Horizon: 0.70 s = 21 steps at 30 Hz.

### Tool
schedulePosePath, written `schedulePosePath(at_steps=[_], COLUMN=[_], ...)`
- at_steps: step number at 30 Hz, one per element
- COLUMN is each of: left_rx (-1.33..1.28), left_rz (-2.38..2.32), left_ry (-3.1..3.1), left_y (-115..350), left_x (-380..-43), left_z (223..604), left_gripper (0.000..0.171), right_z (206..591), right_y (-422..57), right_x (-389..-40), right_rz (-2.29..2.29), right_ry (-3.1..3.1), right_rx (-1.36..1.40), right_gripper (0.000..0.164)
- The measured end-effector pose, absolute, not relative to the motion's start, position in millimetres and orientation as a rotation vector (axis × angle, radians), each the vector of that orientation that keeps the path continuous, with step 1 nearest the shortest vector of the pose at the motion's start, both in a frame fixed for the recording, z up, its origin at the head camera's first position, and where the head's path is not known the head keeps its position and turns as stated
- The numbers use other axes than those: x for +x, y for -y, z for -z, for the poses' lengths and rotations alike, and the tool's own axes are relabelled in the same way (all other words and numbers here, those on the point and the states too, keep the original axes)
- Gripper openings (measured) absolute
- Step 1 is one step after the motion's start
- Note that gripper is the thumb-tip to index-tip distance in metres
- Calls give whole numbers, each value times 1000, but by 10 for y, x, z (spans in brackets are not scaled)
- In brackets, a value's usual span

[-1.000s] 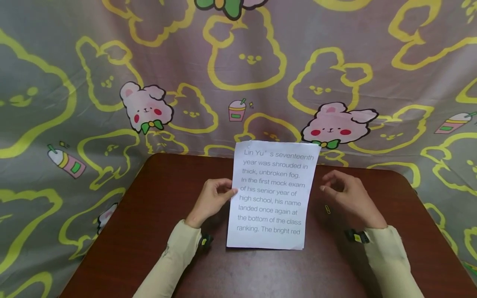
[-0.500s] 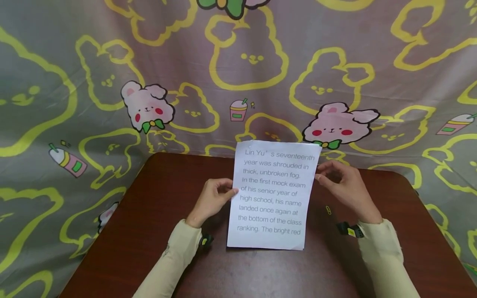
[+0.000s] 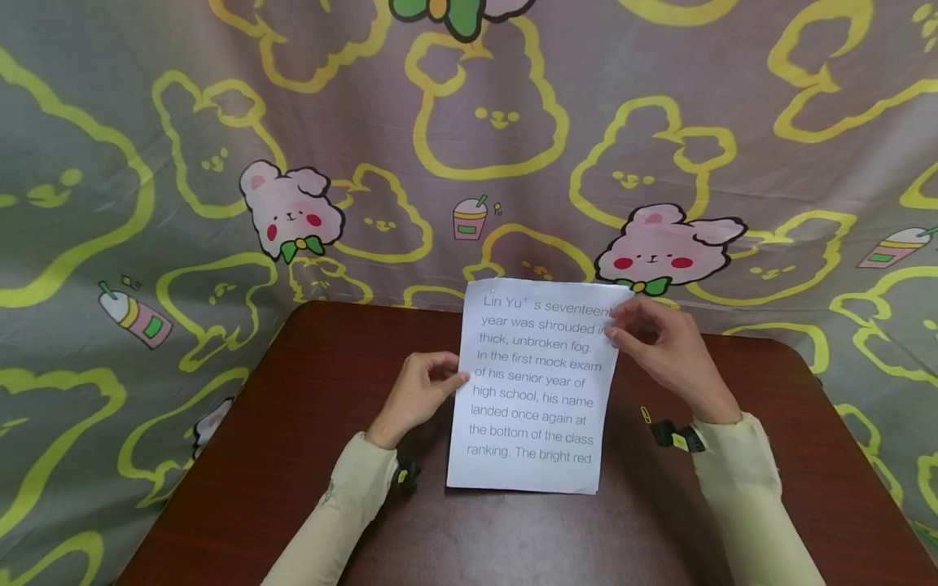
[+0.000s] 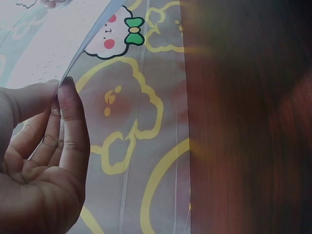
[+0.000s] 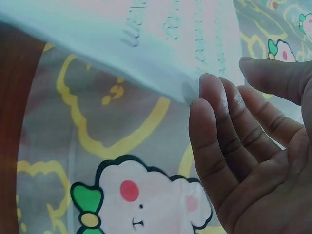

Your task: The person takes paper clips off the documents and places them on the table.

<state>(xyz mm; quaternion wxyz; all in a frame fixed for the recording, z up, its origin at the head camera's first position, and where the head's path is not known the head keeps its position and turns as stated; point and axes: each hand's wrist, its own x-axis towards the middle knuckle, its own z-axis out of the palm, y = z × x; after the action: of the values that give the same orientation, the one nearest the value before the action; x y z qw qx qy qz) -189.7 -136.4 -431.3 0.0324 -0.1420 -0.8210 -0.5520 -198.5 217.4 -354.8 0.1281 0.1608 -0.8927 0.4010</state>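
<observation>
A sheaf of white paper (image 3: 538, 382) with large printed English text is held up over the table. My left hand (image 3: 418, 395) pinches its left edge between thumb and fingers; the left wrist view shows the paper (image 4: 63, 44) caught at the fingertips. My right hand (image 3: 670, 354) is at the upper right edge of the paper. In the right wrist view, the fingertips (image 5: 204, 114) meet the corner of the paper (image 5: 161, 63), while the thumb stands apart from them. A small yellow paper clip (image 3: 646, 415) lies below the right hand.
A dark reddish-brown table (image 3: 293, 423) with rounded far corners lies underneath. Behind it and along both sides hangs a grey cloth (image 3: 366, 106) printed with yellow outlines and cartoon bunnies. Black camera straps sit on both wrists.
My right hand has moved left and slightly up, from beside the paper onto its upper right edge. The left hand and the paper have hardly moved.
</observation>
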Motion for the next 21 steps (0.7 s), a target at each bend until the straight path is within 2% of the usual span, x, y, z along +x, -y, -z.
schedulePosePath(at_steps=[21], left_rx=[-447], left_rz=[1696], left_ry=[2536], left_y=[1374], left_x=[-1901], left_z=[4321], left_gripper=[9], right_z=[3213], right_y=[-1858], right_x=[-2076], right_rz=[-1058], right_ry=[2604], right_rx=[561], right_gripper=[21])
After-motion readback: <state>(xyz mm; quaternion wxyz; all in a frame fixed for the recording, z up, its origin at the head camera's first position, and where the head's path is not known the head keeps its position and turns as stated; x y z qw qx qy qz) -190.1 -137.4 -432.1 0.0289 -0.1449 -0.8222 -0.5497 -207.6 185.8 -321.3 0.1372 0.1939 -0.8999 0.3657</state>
